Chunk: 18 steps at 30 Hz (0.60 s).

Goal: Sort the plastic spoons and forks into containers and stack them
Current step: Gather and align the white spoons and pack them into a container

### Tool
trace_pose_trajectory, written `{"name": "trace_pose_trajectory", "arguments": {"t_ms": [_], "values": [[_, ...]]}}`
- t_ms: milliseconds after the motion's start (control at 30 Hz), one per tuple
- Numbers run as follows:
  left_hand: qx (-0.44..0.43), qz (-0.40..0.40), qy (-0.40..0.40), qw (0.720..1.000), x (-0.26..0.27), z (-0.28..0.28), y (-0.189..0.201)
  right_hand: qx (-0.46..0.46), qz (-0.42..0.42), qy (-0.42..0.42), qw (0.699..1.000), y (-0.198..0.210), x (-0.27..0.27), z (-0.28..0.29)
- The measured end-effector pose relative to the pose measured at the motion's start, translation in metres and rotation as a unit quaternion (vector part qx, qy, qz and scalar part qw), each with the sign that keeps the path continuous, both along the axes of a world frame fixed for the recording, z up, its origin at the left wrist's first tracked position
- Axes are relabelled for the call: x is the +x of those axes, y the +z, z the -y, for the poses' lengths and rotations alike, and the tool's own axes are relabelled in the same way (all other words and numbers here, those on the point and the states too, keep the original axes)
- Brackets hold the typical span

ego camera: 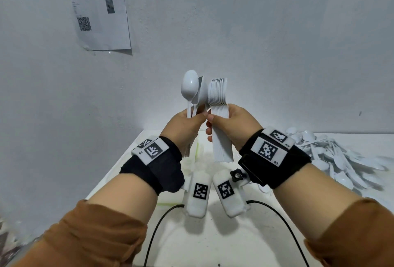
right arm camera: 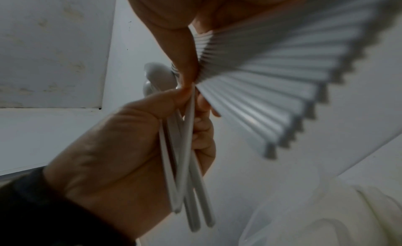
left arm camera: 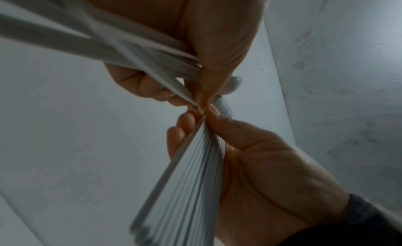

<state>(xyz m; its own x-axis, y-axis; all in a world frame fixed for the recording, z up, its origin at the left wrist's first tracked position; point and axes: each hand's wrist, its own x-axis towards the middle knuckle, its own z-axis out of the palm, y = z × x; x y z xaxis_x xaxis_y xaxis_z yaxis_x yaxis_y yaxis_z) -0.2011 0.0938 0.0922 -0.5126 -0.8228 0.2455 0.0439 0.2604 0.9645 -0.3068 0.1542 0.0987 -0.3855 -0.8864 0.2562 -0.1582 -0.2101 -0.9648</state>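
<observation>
Mid-sort: right hand (ego camera: pixel 231 126) grips a neat nested stack of spoons (ego camera: pixel 219 104), held up above the table (ego camera: pixel 234 234). Left hand (ego camera: pixel 187 126) clutches a few loose spoons (ego camera: pixel 191 90), thumbs touching. Next move, prob.: nest one loose spoon onto the stack w/ bowls aligned.

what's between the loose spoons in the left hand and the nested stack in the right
Nothing visible. The loose spoons in the left hand stand right beside the nested stack in the right hand, with the two thumbs meeting at the handles.
</observation>
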Motion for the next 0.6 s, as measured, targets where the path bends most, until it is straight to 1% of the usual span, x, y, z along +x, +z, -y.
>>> {"name": "trace_pose_trajectory", "arguments": {"t_ms": [67, 200, 333, 433, 500, 600], "values": [[0.007, -0.013, -0.005, 1.0, -0.003, -0.001, 0.003, -0.004, -0.011, 0.003, 1.0, 0.004, -0.004, -0.001], [0.007, -0.009, -0.009, 1.0, -0.009, 0.0, 0.008, 0.001, -0.048, -0.003, 0.999, 0.012, -0.009, -0.003], [-0.001, 0.005, 0.014, 1.0, -0.017, 0.0, 0.011, 0.012, -0.077, -0.026, 0.997, 0.018, -0.014, -0.002], [-0.007, 0.011, 0.023, 1.0, -0.023, -0.001, 0.011, 0.027, -0.078, -0.021, 0.996, 0.019, -0.02, -0.002], [-0.018, 0.016, 0.031, 0.999, -0.025, -0.001, 0.01, 0.027, -0.108, -0.033, 0.993, 0.018, -0.026, 0.0], [-0.04, 0.019, 0.054, 0.998, -0.026, 0.0, 0.01, 0.034, -0.132, -0.013, 0.991, 0.018, -0.031, -0.004]]}}
